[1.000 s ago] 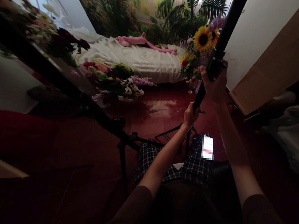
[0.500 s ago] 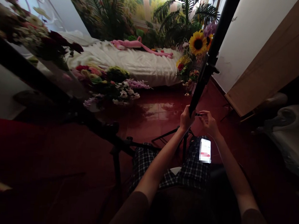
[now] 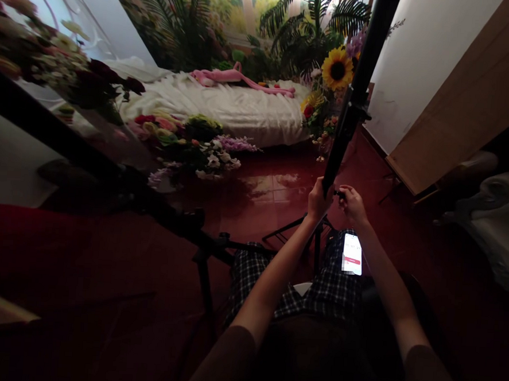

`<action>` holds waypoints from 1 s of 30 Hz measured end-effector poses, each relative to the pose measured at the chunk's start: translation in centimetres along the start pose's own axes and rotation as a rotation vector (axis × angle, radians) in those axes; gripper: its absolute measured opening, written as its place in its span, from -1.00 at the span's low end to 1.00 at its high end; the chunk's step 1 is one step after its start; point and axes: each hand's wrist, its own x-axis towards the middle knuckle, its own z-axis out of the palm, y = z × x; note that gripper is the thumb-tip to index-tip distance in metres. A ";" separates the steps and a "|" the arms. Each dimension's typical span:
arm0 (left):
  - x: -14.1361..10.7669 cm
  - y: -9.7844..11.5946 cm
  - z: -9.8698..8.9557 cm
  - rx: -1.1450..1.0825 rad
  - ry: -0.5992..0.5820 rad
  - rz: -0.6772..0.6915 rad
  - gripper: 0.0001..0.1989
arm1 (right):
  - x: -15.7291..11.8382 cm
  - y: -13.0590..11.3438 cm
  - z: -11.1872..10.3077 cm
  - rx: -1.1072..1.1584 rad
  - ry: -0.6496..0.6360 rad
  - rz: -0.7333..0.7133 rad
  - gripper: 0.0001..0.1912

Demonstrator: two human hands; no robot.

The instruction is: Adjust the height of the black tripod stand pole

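Black pole point(image 3: 349, 110): stands in front of the seated person, rising from between the knees.
Long axis of pole: steep, not plumb as I see it; the upper end points up and off to the right, past the sunflower point(image 3: 337, 68); the lower end points down at the red floor point(image 3: 236, 212).
Below the grip: a thinner tube point(image 3: 317, 252) runs nearly straight down, with spread legs point(image 3: 280, 229) around it.
Left hand point(image 3: 320, 199): fingers curled right round the pole, low on its thick part, no gap seen.
Right hand point(image 3: 352, 205): thumb and fingertips pinched together on a small dark knob point(image 3: 339, 193) at the pole's right side; knob mostly covered.
Second pole point(image 3: 85, 140): black too, slanting from upper left down toward the left knee.
Phone point(image 3: 353, 255): lit, on the right thigh, long side pointing away from the body.
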 end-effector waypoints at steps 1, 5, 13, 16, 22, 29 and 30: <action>0.0 0.0 0.0 0.000 0.000 -0.003 -0.71 | -0.2 0.2 -0.2 -0.016 -0.008 -0.041 -0.67; 0.0 -0.1 0.2 0.002 0.022 -0.007 -0.70 | -1.2 1.0 -1.1 -0.125 -0.042 -0.203 -0.57; 0.0 0.0 0.1 0.004 0.026 -0.007 -0.70 | -2.1 2.4 -2.3 -0.254 -0.178 -0.358 -0.50; 0.0 0.2 -0.1 -0.003 0.020 -0.005 -0.71 | -1.7 3.5 -2.6 -0.273 -0.200 -0.385 -0.49; -0.1 0.2 -0.1 0.004 0.032 -0.001 -0.69 | -1.1 4.4 -2.6 -0.300 -0.164 -0.438 -0.49; -0.1 0.0 0.1 -0.011 0.027 -0.023 -0.69 | -1.2 4.0 -1.0 -0.211 0.029 -0.366 -0.53; -0.1 0.0 0.1 -0.014 0.029 -0.022 -0.69 | -1.2 3.9 -0.8 -0.202 0.032 -0.330 -0.54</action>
